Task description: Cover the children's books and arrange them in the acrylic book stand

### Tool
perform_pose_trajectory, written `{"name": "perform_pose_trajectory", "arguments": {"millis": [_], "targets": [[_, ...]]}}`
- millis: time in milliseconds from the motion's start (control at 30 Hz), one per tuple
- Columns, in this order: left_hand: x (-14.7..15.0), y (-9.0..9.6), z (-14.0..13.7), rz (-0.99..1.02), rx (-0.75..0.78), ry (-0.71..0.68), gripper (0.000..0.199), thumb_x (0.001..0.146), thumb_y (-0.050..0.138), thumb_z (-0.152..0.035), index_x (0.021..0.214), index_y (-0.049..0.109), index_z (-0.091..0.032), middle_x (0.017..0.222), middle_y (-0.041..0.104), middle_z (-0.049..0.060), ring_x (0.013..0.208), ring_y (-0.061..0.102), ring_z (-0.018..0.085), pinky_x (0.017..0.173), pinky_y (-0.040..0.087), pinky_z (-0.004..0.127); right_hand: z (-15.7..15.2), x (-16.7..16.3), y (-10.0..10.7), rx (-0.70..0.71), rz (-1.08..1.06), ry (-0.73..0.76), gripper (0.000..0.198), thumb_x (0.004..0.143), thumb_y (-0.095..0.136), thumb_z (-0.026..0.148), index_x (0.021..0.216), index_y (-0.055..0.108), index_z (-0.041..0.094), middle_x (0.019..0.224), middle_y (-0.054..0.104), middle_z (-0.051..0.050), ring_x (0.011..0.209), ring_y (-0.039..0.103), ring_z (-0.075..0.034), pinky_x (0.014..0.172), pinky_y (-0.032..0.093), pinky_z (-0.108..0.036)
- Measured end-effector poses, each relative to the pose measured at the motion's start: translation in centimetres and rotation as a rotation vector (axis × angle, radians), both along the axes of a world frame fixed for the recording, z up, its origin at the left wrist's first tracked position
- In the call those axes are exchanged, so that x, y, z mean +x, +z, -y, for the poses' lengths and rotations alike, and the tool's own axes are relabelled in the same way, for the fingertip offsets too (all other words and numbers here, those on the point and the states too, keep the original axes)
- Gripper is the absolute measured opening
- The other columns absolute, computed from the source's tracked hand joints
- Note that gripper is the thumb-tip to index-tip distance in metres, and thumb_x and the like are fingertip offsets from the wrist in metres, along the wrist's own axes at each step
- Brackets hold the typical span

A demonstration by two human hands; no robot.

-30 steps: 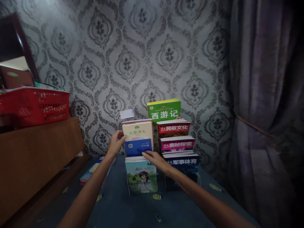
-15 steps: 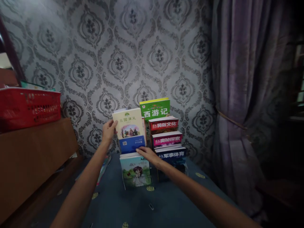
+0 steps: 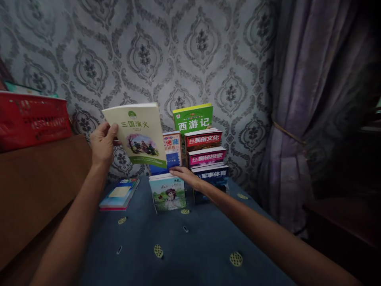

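My left hand [image 3: 104, 143] is closed on the left edge of a cream paperback [image 3: 139, 133] with a green lower border and a picture of seated figures. The book is raised and tilted, in front of a blue-bottomed book [image 3: 173, 159] that it partly hides. My right hand [image 3: 186, 176] reaches in with fingers stretched out. Its fingertips rest at the top of a light-green book [image 3: 169, 195] with a girl on the cover, close to the blue one. Whether they press on either book is hard to tell.
Beside these stands a second row: a green book [image 3: 193, 119], a red one [image 3: 204, 139], a pink one [image 3: 206, 157] and a dark blue one [image 3: 211, 174]. Several books [image 3: 120, 194] lie flat at left. A red basket [image 3: 32, 119] sits on a cardboard box [image 3: 41, 178].
My left hand has lifted the cream book up and left, away from the row, showing more of its cover. My right hand stays by the front books. The view has shifted slightly.
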State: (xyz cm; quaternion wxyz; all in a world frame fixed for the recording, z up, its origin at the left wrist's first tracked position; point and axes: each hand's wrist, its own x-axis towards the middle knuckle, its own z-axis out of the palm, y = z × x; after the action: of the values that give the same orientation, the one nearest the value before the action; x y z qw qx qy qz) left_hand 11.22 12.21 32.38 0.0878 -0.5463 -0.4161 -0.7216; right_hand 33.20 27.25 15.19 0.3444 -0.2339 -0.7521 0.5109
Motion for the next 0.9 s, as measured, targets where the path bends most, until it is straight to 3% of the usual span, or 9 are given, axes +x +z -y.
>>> {"name": "perform_pose_trajectory", "arguments": {"millis": [133,233,400,500,700,900], "targets": [[0.9,-1.8,-0.7,-0.01,-0.063,0.027,0.036,0.077,0.07,-0.05,0.085,0.066,-0.015,0.071,0.058,-0.002,0.055,0.051,0.007,0.043,0.043,0.012,0.1,0.2,-0.3,-0.019,-0.019,0.017,0.046,0.077,0.07,0.039,0.119,0.067,0.021,0.113,0.072,-0.006,0.108,0.065,-0.025,0.095,0.049,-0.039],[1.5,-3.2,-1.6,0.008,-0.091,0.03,0.036,0.076,0.07,-0.05,0.081,0.066,-0.015,0.067,0.055,-0.003,0.055,0.049,0.007,0.043,0.043,0.012,0.1,0.2,-0.4,-0.023,-0.041,0.007,0.048,0.076,0.069,0.035,0.121,0.064,0.021,0.098,0.072,-0.003,0.097,0.066,-0.022,0.088,0.05,-0.035],[1.7,-5.1,-2.7,0.054,-0.13,0.011,0.04,0.074,0.069,-0.053,0.084,0.067,-0.014,0.069,0.057,-0.001,0.058,0.05,0.009,0.044,0.045,0.015,-0.2,-0.3,-1.0,-0.049,-0.135,-0.023,0.037,0.078,0.063,0.035,0.111,0.06,0.02,0.077,0.062,0.003,0.078,0.062,-0.018,0.071,0.049,-0.029],[1.4,-6.2,-3.2,0.095,-0.139,0.0,0.042,0.074,0.069,-0.054,0.086,0.067,-0.014,0.069,0.058,-0.001,0.058,0.051,0.009,0.045,0.045,0.016,-0.5,-1.1,-1.6,-0.02,-0.152,-0.173,0.026,0.079,0.057,0.033,0.102,0.059,0.021,0.07,0.056,0.004,0.07,0.057,-0.016,0.066,0.046,-0.026],[0.7,-8.9,-4.8,0.181,-0.178,-0.052,0.041,0.072,0.07,-0.056,0.082,0.062,-0.016,0.064,0.053,-0.005,0.053,0.048,0.007,0.045,0.042,0.015,-0.9,-2.6,-2.1,-0.027,-0.164,-0.447,0.03,0.077,0.048,0.021,0.106,0.054,0.024,0.089,0.062,0.0,0.088,0.059,-0.019,0.084,0.048,-0.032],[0.9,-10.7,-5.6,0.244,-0.182,-0.084,0.039,0.073,0.069,-0.054,0.078,0.058,-0.017,0.067,0.055,-0.005,0.053,0.049,0.006,0.046,0.042,0.014,-0.7,-3.0,-1.8,-0.065,-0.166,-0.544,0.046,0.08,0.044,0.016,0.125,0.048,0.023,0.12,0.062,-0.006,0.111,0.058,-0.021,0.103,0.043,-0.036]]}}
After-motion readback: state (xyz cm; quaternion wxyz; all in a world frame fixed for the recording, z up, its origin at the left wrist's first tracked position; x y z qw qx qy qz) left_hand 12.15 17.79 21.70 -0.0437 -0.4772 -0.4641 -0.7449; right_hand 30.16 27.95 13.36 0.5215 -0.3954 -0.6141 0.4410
